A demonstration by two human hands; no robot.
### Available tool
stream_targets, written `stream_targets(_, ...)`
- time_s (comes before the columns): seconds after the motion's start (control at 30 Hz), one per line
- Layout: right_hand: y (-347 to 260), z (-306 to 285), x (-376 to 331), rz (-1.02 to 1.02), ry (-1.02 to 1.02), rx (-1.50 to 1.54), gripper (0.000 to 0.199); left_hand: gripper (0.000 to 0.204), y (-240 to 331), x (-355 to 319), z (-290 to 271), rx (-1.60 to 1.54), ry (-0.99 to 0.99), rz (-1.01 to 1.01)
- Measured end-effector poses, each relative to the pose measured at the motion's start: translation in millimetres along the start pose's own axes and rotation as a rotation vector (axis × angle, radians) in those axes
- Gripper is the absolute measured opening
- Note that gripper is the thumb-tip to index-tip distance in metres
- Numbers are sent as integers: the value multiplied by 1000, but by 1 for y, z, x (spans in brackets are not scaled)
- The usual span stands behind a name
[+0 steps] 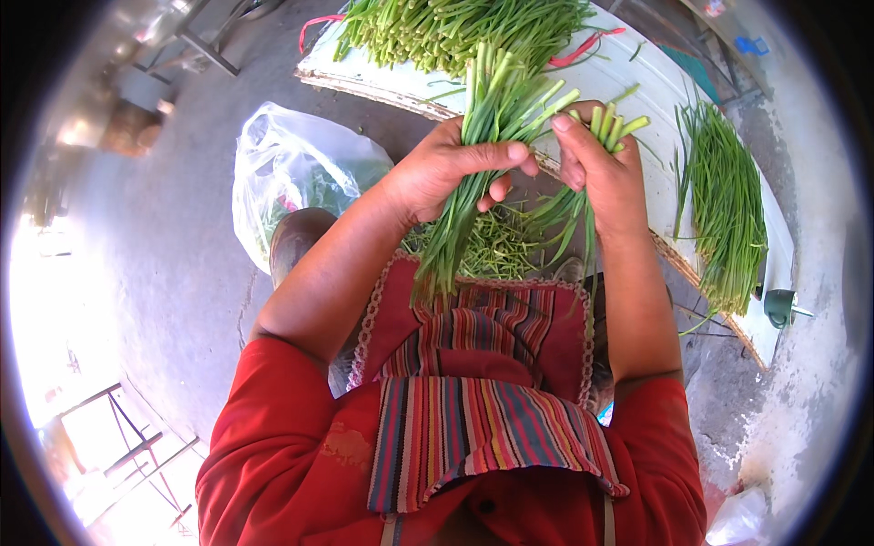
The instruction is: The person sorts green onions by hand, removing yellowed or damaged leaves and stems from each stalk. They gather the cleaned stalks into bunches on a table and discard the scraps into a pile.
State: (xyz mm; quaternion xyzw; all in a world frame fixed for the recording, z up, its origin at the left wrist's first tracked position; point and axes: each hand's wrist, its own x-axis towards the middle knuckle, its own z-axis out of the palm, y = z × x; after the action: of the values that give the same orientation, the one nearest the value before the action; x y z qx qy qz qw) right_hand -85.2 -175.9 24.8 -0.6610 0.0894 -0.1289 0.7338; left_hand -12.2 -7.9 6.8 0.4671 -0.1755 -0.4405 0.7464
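My left hand (435, 173) is closed around a bunch of long green vegetable stalks (492, 100), pale cut ends upward and leaves hanging over my lap. To its right, my right hand (605, 177) grips a smaller handful of green stalks (608, 126), with the cut ends poking out above the thumb and leaves trailing below the fist. The two hands are close together but apart. Just beyond them, a large pile of green stalks (428, 35) lies on a white tabletop (651, 77). Another bunch of thin green leaves (724, 205) rests at the right end.
Loose green trimmings (496, 246) are heaped on the floor before my knees. A clear plastic bag (291, 150) with greens inside stands left of them. Red ties (587, 47) lie by the pile. A dark green handled object (779, 309) sits at the tabletop's right edge.
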Motion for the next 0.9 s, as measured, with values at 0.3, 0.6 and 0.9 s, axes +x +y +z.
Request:
stream_targets(0.3, -9, -29, 12, -253, 299, 101, 14, 25, 2, 1, -8, -171, -17, 56)
stream_targets(0.6, -9, 11, -9, 3, -83, -96, 14, 26, -1, 3, -7, -240, 64, 59)
stream_targets(0.9, -8, -6, -5, -135, 118, -16, 14, 24, 1, 2, -4, -81, 134, 127)
